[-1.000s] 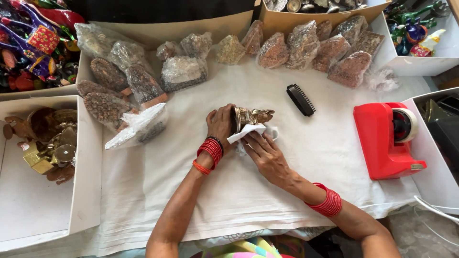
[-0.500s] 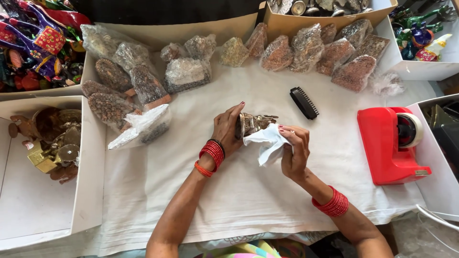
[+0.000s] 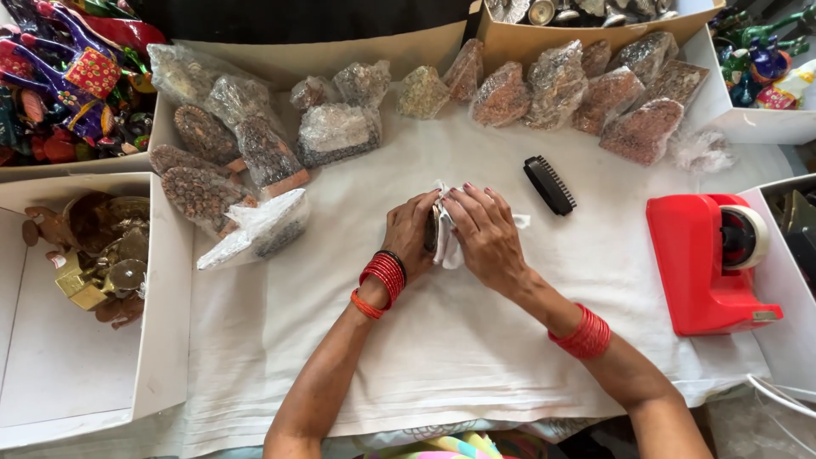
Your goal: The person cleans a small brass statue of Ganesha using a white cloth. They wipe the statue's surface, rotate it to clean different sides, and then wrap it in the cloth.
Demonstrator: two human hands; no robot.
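Top-down view, centre of frame: we see both hands pressed together around a small dark metal figurine (image 3: 433, 229) that is half swathed in white wrapping paper (image 3: 448, 246). The left hand (image 3: 411, 233) cups it from the left side, fingers curled; the right hand (image 3: 484, 235) lies flat over the paper w/ fingers closed, pushing from the right. The figurine sits squarely btwn the palms, equally near both, its long axis approx. up-down in frame. A black brush (image 3: 549, 184) lies just upper right, a red tape dispenser (image 3: 710, 259) well apart at right.
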